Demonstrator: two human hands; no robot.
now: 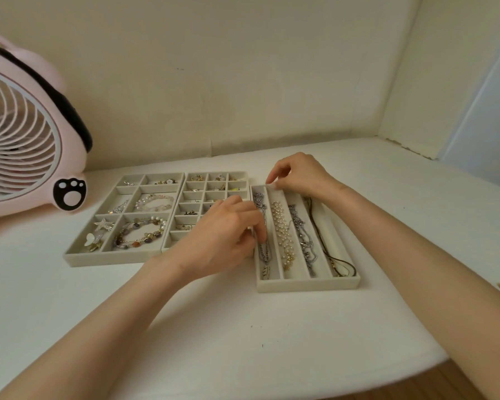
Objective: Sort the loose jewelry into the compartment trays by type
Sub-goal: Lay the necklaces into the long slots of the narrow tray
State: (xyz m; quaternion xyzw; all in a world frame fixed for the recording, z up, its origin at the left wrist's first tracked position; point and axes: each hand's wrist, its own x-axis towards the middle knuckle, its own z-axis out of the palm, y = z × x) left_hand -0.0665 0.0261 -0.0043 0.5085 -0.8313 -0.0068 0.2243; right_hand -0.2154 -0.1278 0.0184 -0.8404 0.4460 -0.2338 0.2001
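left hand (pixel 223 229) pinches chain (pixel 264 252) in leftmost slot of right tray (pixel 306 283); right hand (pixel 298 174) curled at that tray's far rim, can't tell what it holds. left hand covers part of middle tray (pixel 217 172). 3 trays, 4 necklaces (pixel 282 226)

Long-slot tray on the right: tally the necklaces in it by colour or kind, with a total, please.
In the long-slot tray:
Silver chain: 2 (first slot, third slot)
Pearl strand: 1
Dark cord: 1
Total: 4
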